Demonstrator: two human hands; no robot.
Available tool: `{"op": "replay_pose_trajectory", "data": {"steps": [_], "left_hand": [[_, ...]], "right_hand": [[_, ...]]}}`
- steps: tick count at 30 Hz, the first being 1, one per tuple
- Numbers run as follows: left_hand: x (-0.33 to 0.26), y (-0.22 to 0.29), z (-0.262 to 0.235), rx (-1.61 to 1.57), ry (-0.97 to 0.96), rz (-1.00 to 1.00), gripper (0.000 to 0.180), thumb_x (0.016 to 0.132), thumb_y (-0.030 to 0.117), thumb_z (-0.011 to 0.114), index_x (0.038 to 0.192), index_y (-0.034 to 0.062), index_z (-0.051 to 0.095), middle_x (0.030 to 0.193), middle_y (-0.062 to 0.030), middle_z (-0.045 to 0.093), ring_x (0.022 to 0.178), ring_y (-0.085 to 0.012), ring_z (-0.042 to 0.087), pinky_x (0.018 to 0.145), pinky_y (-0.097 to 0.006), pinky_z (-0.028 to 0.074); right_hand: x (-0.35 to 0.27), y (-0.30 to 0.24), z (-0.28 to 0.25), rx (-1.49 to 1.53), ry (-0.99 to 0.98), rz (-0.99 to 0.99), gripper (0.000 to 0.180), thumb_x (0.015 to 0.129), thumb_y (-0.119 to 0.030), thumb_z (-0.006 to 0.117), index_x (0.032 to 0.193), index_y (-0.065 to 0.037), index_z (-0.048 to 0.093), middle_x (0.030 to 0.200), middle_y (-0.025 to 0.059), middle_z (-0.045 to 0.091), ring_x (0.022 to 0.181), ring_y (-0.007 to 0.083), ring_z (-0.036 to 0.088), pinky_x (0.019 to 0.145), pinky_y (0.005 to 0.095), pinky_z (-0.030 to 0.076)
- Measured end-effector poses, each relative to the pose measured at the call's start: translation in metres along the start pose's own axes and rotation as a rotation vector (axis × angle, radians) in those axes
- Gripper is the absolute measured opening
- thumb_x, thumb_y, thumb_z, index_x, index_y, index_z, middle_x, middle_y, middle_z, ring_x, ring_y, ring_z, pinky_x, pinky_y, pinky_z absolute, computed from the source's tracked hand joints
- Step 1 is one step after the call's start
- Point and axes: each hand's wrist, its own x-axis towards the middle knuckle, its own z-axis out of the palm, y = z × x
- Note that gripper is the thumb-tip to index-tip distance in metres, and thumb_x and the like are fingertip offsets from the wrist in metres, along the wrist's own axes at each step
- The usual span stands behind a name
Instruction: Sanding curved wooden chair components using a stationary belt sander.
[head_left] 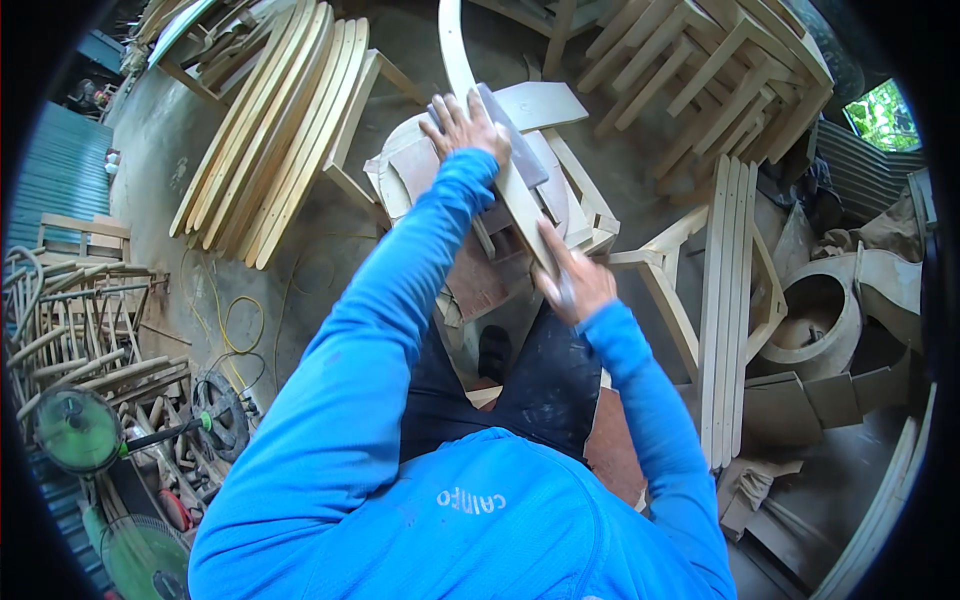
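A long, curved, pale wooden slat [518, 205] runs away from me across a makeshift work stand. My left hand [465, 128] lies over its middle, fingers spread across the wood and pressing on it. At the slat's near end, my right hand [578, 275] is closed around the wood, its forefinger along the edge. Something pale and shiny shows by that palm, too blurred to name. Beneath the slat, beside my left hand, sits a flat grey block [515, 135]. The stand has a pale board top [540, 105] and a wooden frame [590, 200].
Curved slats lean in a stack [270, 130] at the far left, and joined wooden frames [710, 70] pile up at the far right. Straight slats [728, 310] stand close on my right. A green fan [80, 430] and a yellow cord [240, 325] are at left.
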Motion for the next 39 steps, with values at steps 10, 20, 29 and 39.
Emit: {"op": "replay_pose_trajectory", "data": {"steps": [10,20,29,39], "left_hand": [[-0.057,0.004,-0.012,-0.016,-0.036,0.026,0.081,0.09,0.037,0.052,0.161,0.0093,0.028,0.166,-0.0253,0.022,0.158,-0.042,0.005,0.122,-0.065,-0.007],[0.114,-0.025,0.013,0.015,0.047,0.058,0.076,0.093,0.039,0.047,0.163,0.0167,0.026,0.168,-0.0182,0.022,0.159,-0.0355,0.006,0.124,-0.062,-0.003],[0.116,-0.024,0.007,0.012,0.011,-0.034,0.08,0.093,0.046,0.048,0.164,0.0205,0.023,0.17,-0.0143,0.018,0.16,-0.0323,0.002,0.124,-0.061,-0.006],[-0.056,0.011,-0.003,-0.056,0.01,-0.04,0.084,0.087,0.038,0.053,0.162,0.0098,0.027,0.167,-0.0236,0.022,0.158,-0.0392,0.001,0.122,-0.066,-0.004]], "right_hand": [[-0.22,0.052,-0.029,-0.028,-0.021,0.029,0.07,0.079,-0.027,0.083,0.14,-0.007,0.054,0.104,0.0162,0.069,0.083,0.035,0.071,0.069,0.0414,0.057],[-0.074,0.015,-0.01,-0.057,0.07,0.057,0.077,0.086,-0.033,0.077,0.153,-0.018,0.041,0.095,0.0173,0.064,0.079,0.0385,0.069,0.068,0.0479,0.056],[0.031,-0.004,-0.005,-0.117,0.012,0.136,0.069,0.094,-0.042,0.066,0.154,-0.02,0.039,0.111,0.023,0.071,0.09,0.0441,0.071,0.077,0.0514,0.059],[-0.087,0.017,-0.017,-0.024,0.097,-0.029,0.068,0.086,-0.03,0.075,0.146,-0.014,0.046,0.103,0.0172,0.065,0.086,0.0407,0.068,0.072,0.0496,0.057]]}}
